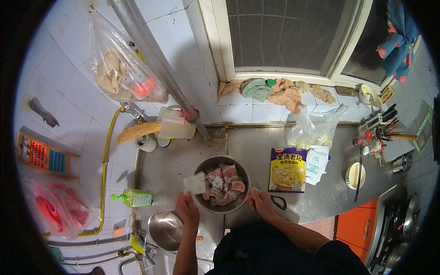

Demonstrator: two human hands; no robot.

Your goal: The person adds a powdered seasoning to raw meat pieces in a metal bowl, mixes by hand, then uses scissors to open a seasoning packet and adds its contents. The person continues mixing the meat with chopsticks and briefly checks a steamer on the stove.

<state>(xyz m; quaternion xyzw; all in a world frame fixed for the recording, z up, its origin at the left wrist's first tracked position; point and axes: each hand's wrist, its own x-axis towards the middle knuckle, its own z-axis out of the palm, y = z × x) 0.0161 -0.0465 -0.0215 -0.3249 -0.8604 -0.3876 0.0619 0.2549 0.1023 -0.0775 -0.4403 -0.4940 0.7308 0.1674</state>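
A round metal bowl (pixel 223 209) stands on the steel counter with pieces of raw meat or fish (pixel 225 182) inside, and white powder lies on them. My left hand (pixel 188 210) grips a small pale packet (pixel 194 184), which overlaps the bowl's left rim. At the bowl's right side is my right hand (pixel 260 203), its fingers by the rim; whether they grip it is unclear. Scissors with dark handles (pixel 279 202) lie just right of that hand. Farther right are a purple and yellow seasoning pouch (pixel 288 171) and a white packet (pixel 316 165).
A steel pot (pixel 165 230) and a green soap bottle (pixel 138 198) stand at the left. Clear plastic bags (pixel 311 129) lie near the window sill. At the right are a bowl (pixel 355 176) with chopsticks (pixel 359 175) across it, spice jars (pixel 364 138) and a stove (pixel 395 227).
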